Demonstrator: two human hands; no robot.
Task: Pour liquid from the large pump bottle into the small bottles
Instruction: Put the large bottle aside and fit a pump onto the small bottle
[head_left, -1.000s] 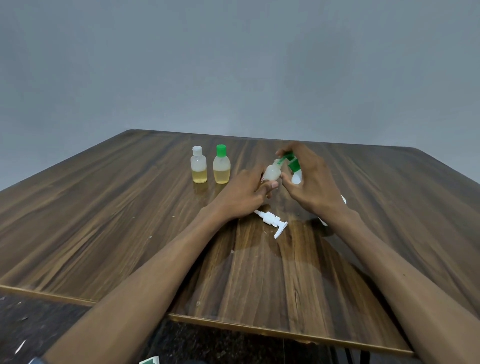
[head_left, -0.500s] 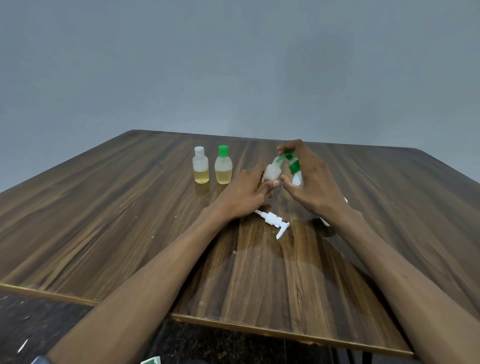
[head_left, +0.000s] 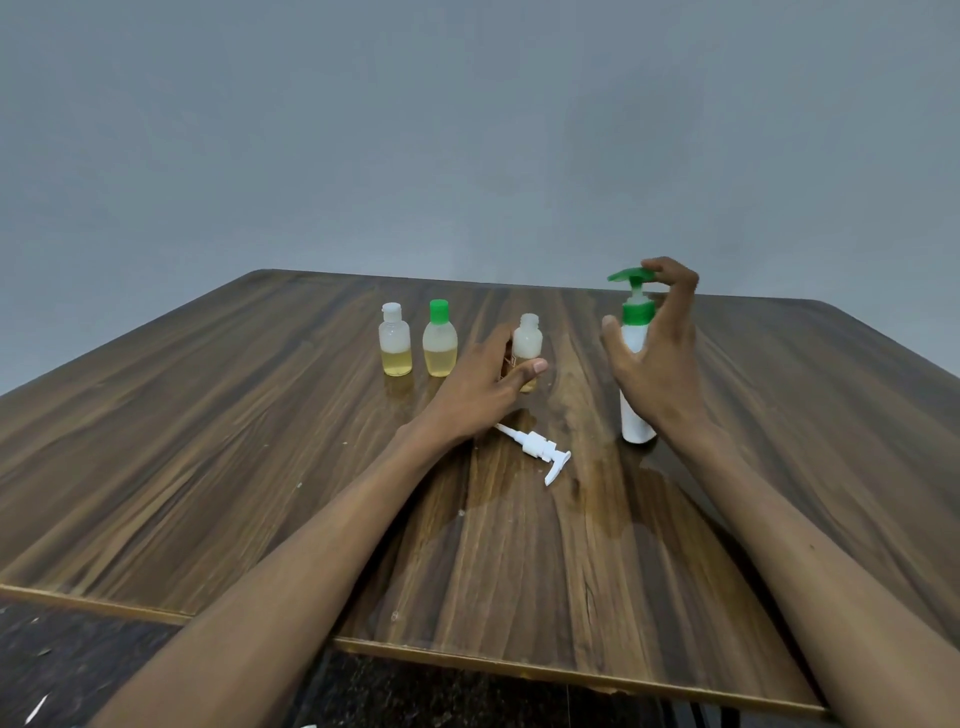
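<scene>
Head view: left hand pinched the uncapped bottle; right hand, fingers spread, left the pump bottle unsteadied; it risked toppling.

No writing, label, brand, number or sign can be read anywhere: the white pump bottle and the small bottles to its left on the table show only plain, unmarked surfaces.
</scene>
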